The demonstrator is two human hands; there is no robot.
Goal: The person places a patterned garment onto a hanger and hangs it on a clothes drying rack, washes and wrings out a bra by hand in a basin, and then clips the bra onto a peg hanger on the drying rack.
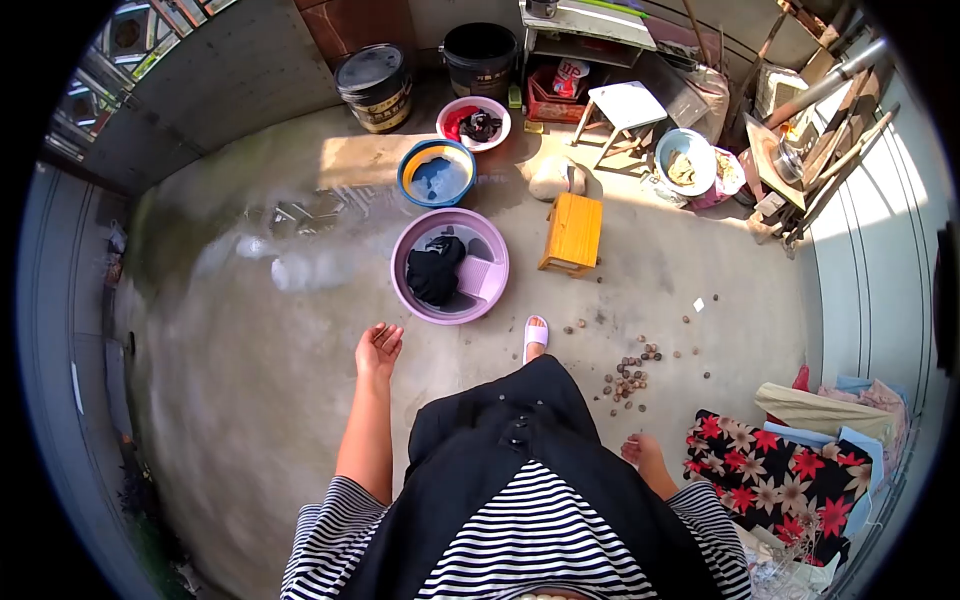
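Note:
My left hand point(379, 349) hangs palm up over the concrete floor with its fingers apart and nothing in it. Just above it in view is a purple basin point(402, 291) with a ribbed washboard, holding dark water and a black cloth point(435, 272). At my right side, my right hand point(634, 450) is partly seen beside my black apron; its fingers look curled and whether they hold anything is unclear. A foot in a lilac slipper point(536, 338) stands below the basin.
A wooden stool point(573, 232) stands right of the purple basin. Beyond are a blue basin point(405, 178), a pink basin point(443, 124) and buckets point(375, 90). Round brown objects point(628, 380) lie scattered at right, near a floral cloth point(770, 480).

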